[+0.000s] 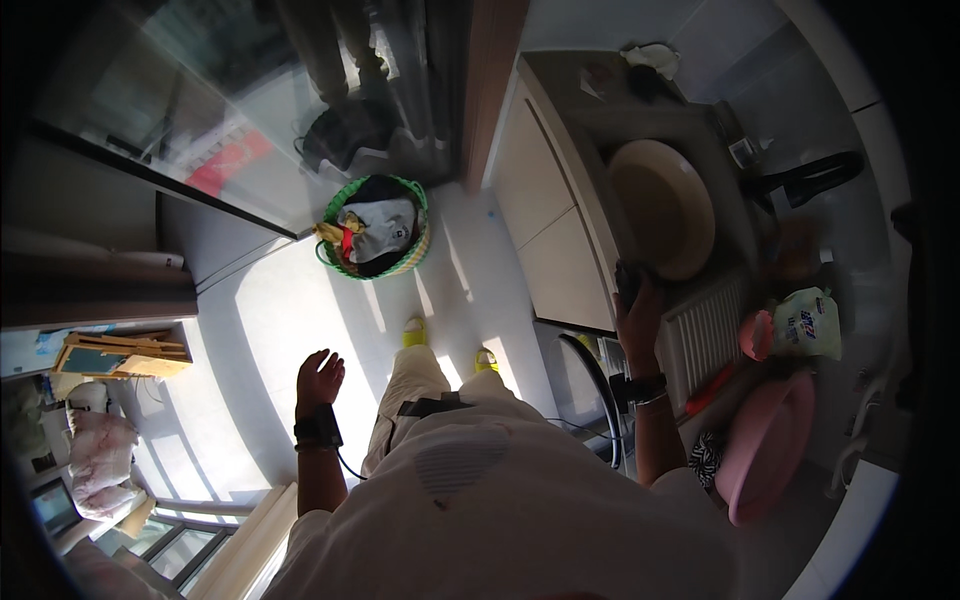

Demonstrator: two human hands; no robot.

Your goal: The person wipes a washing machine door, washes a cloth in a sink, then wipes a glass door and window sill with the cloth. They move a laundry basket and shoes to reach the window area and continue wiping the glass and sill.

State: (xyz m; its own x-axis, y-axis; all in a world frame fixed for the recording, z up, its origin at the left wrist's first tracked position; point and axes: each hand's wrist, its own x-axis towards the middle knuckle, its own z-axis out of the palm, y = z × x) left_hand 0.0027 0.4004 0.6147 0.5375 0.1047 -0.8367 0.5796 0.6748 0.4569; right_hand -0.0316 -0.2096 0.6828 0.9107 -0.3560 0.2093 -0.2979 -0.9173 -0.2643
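Note:
My right hand [641, 319] is at the front edge of the counter, its fingers around a small dark bundle [628, 277] that looks like cloth. Just beyond it, a beige plastic basin [664, 210] sits in the sink area of the counter. A ribbed washboard surface [701, 341] lies to the right of this hand. My left hand [320, 381] hangs over the sunlit floor with its fingers apart and nothing in it. Ahead on the floor stands a green-rimmed woven basket [420, 244] holding a grey garment [382, 229] and dark clothes.
A detergent pouch [808, 324], a pink scoop [756, 335] and a pink basin [769, 450] are at the right. Below the counter is a front-loading washer's round door [592, 390]. A glass door [225, 150] stands ahead left; folded wooden frames [124, 354] lie far left.

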